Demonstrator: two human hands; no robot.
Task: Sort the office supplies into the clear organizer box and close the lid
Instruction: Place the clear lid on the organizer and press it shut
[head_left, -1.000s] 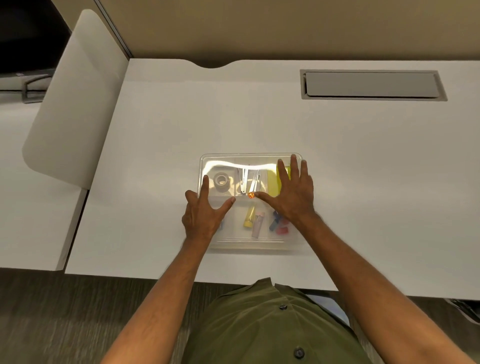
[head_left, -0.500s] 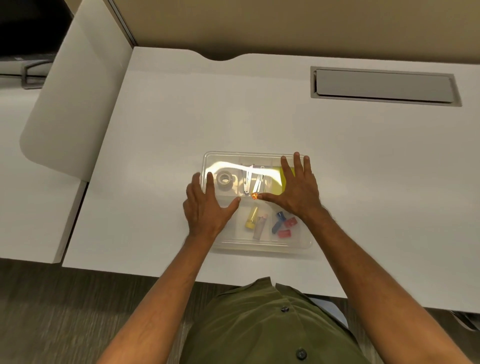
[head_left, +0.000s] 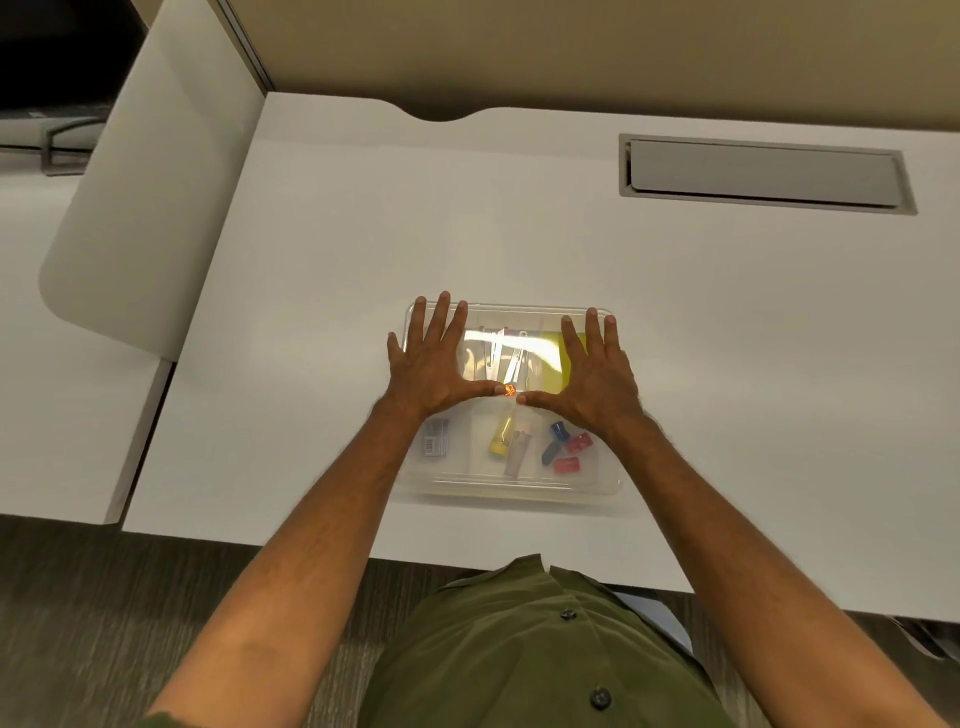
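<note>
The clear organizer box (head_left: 511, 480) lies near the desk's front edge with its see-through lid lying over it. My left hand (head_left: 431, 361) rests flat, fingers spread, on the lid's far left part. My right hand (head_left: 597, 371) rests flat on the far right part, partly over a yellow pad (head_left: 553, 371). The thumbs nearly meet at a small orange spot (head_left: 509, 391). Through the lid I see metal clips (head_left: 506, 356), a yellow tube (head_left: 501, 436), a pale tube (head_left: 519, 453), a small staples box (head_left: 435, 445) and blue and red small pieces (head_left: 566, 449).
The white desk (head_left: 519, 249) has a grey cable hatch (head_left: 763, 174) at the back right and a notch in its far edge. A white divider panel (head_left: 156, 197) stands to the left, with a lower white surface beside it. My green shirt shows at the bottom.
My left hand has slid from the box's near left up to its far left corner. My right hand has shifted slightly to the right. Both palms now lie flat on the lid.
</note>
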